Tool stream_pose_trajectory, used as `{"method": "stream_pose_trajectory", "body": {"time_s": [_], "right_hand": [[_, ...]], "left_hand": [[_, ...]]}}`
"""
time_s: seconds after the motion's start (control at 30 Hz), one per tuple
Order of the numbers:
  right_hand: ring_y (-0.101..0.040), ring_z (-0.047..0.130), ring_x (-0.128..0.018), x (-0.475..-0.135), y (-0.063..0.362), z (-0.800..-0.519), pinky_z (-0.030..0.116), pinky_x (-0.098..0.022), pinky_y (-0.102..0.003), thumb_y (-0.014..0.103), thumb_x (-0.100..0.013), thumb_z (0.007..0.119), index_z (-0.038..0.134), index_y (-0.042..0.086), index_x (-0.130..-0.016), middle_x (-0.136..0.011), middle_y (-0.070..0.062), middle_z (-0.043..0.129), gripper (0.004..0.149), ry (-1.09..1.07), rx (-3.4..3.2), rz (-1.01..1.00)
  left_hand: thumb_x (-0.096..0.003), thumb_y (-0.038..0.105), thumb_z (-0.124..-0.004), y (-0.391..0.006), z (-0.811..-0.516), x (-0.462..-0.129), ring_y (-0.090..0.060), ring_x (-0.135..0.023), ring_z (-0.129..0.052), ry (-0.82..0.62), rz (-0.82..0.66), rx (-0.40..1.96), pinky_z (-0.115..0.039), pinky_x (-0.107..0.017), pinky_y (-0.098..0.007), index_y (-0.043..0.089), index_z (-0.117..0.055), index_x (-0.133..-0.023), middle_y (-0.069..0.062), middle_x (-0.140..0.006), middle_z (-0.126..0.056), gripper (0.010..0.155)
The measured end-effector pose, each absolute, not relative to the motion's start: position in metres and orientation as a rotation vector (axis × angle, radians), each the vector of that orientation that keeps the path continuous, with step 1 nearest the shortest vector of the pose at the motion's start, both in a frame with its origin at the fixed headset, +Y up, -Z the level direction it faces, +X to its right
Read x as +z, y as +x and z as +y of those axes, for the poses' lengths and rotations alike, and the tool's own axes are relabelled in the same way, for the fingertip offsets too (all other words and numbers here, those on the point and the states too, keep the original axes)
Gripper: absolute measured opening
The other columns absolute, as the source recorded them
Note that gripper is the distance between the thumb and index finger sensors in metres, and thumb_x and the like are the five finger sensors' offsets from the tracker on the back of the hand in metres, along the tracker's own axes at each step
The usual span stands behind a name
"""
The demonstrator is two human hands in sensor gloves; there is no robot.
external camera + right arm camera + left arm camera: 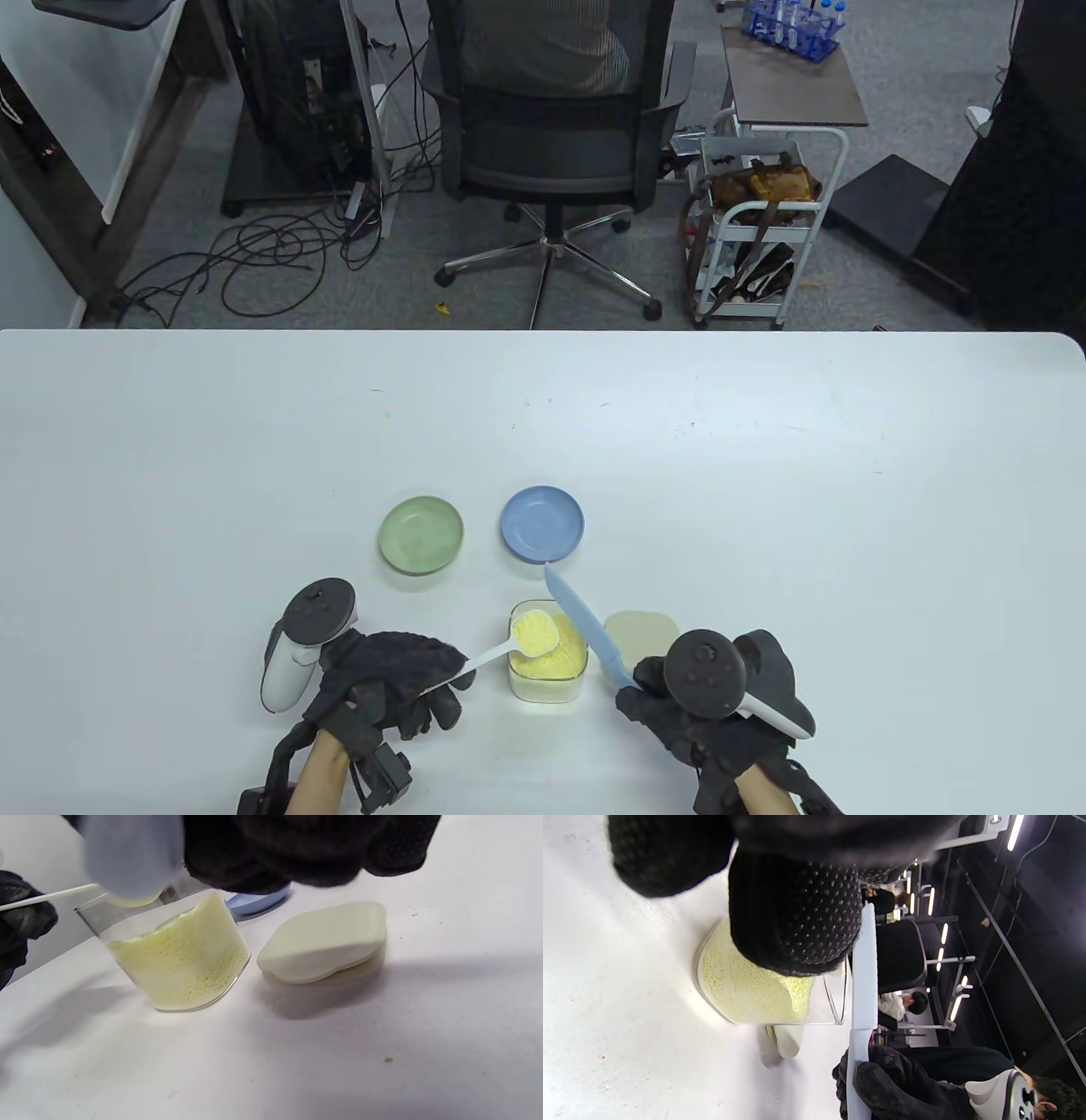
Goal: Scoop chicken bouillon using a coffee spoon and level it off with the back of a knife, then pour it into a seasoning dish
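Nearest the table edge, left hand (386, 679) pinching the white coffee spoon (517, 643) by its handle, fingers curled round it, bowl heaped with yellow chicken bouillon (534, 634) and poised over the clear container (548, 654). Right hand (713, 696) wrapped round the handle of the pale blue knife (587, 626), blade slanting up beside the container, apart from the spoon, levelling not yet begun. Cream lid (641, 632) lying just right of the container. Farther out, blue seasoning dish (542, 524) and green seasoning dish (422, 534), both looking unfilled.

Risks, as a guess: heap sliding off onto the table if the spoon tilts or drifts past the container rim; a hard or angled swipe with the knife back flicking granules wide, or digging too deep; the long blade tip clipping the blue dish.

No readable brand, label or writing anywhere
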State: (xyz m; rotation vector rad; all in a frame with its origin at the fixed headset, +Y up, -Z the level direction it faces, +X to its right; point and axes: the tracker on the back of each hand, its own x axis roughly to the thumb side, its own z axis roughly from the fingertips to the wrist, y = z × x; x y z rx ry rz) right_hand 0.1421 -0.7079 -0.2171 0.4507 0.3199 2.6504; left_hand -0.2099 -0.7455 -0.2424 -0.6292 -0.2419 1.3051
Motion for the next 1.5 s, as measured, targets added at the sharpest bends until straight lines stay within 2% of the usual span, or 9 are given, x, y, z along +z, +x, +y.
{"method": "stream_pose_trajectory", "body": {"time_s": [0.27, 0.43, 0.63, 0.83, 0.97, 1.07, 1.17, 1.23, 1.5], "right_hand": [[-0.024, 0.084, -0.026, -0.255, 0.193, -0.731, 0.065, -0.054, -0.062, 0.035, -0.047, 0.078, 0.076, 0.001, -0.073, -0.050, -0.017, 0.087, 0.043, -0.015, 2.673, 0.184], [-0.024, 0.084, -0.026, -0.273, 0.211, -0.761, 0.065, -0.054, -0.061, 0.034, -0.047, 0.077, 0.076, 0.001, -0.073, -0.051, -0.017, 0.087, 0.043, -0.254, 2.750, 0.254], [-0.024, 0.084, -0.027, -0.276, 0.209, -0.769, 0.065, -0.055, -0.058, 0.033, -0.048, 0.075, 0.077, 0.001, -0.074, -0.052, -0.017, 0.088, 0.041, -0.309, 2.854, 0.331], [-0.023, 0.084, -0.025, -0.276, 0.217, -0.768, 0.067, -0.055, -0.058, 0.038, -0.041, 0.083, 0.078, 0.008, -0.068, -0.048, -0.011, 0.088, 0.040, -0.424, 2.887, 0.281], [-0.024, 0.085, -0.036, -0.272, 0.223, -0.767, 0.063, -0.058, -0.060, 0.039, -0.042, 0.083, 0.072, 0.007, -0.078, -0.061, -0.013, 0.085, 0.049, -0.448, 2.896, 0.215], [-0.030, 0.086, -0.055, -0.261, 0.221, -0.764, 0.056, -0.063, -0.066, 0.039, -0.043, 0.080, 0.065, 0.006, -0.088, -0.079, -0.017, 0.080, 0.058, -0.374, 2.882, 0.066], [-0.037, 0.081, -0.073, -0.249, 0.217, -0.761, 0.047, -0.065, -0.074, 0.041, -0.046, 0.077, 0.056, 0.008, -0.095, -0.094, -0.019, 0.070, 0.062, -0.289, 2.888, -0.131], [-0.047, 0.066, -0.092, -0.242, 0.213, -0.760, 0.040, -0.065, -0.079, 0.043, -0.047, 0.076, 0.050, 0.011, -0.099, -0.107, -0.021, 0.052, 0.067, -0.212, 2.890, -0.196], [-0.063, 0.016, -0.099, -0.236, 0.206, -0.766, 0.023, -0.063, -0.081, 0.055, -0.049, 0.067, 0.021, 0.011, -0.103, -0.105, -0.025, -0.005, 0.084, 0.012, 2.896, -0.041]], "left_hand": [[-0.0472, 0.030, -0.081, -0.210, -0.746, -0.243, 0.001, 0.009, -0.092, -0.633, -0.236, 1.307, -0.086, -0.017, -0.031, -0.009, -0.091, -0.064, -0.020, -0.025, -0.106, 0.043], [-0.0471, 0.030, -0.081, -0.210, -0.746, -0.243, 0.001, 0.009, -0.092, -0.634, -0.235, 1.306, -0.086, -0.017, -0.031, -0.009, -0.091, -0.064, -0.020, -0.026, -0.106, 0.043], [-0.0472, 0.030, -0.081, -0.210, -0.747, -0.243, 0.001, 0.009, -0.092, -0.639, -0.233, 1.305, -0.085, -0.017, -0.031, -0.009, -0.090, -0.064, -0.020, -0.026, -0.105, 0.043], [-0.0472, 0.030, -0.081, -0.210, -0.748, -0.243, 0.001, 0.009, -0.092, -0.642, -0.230, 1.303, -0.085, -0.017, -0.031, -0.009, -0.090, -0.064, -0.020, -0.026, -0.105, 0.043], [-0.0473, 0.030, -0.081, -0.209, -0.749, -0.243, 0.001, 0.009, -0.092, -0.642, -0.231, 1.304, -0.085, -0.017, -0.031, -0.009, -0.090, -0.064, -0.020, -0.026, -0.105, 0.043], [-0.0473, 0.030, -0.081, -0.209, -0.749, -0.243, 0.001, 0.009, -0.092, -0.647, -0.233, 1.305, -0.085, -0.018, -0.031, -0.009, -0.090, -0.064, -0.019, -0.026, -0.105, 0.043], [-0.0474, 0.030, -0.081, -0.209, -0.749, -0.243, 0.001, 0.009, -0.092, -0.647, -0.236, 1.307, -0.085, -0.018, -0.031, -0.009, -0.090, -0.065, -0.019, -0.026, -0.105, 0.043], [-0.0475, 0.030, -0.081, -0.210, -0.749, -0.244, 0.000, 0.009, -0.092, -0.659, -0.244, 1.324, -0.085, -0.018, -0.031, -0.009, -0.090, -0.065, -0.019, -0.026, -0.105, 0.043], [-0.0478, 0.030, -0.081, -0.215, -0.751, -0.246, -0.001, 0.008, -0.091, -0.671, -0.264, 1.387, -0.085, -0.019, -0.032, -0.009, -0.089, -0.066, -0.019, -0.027, -0.105, 0.044]]}}
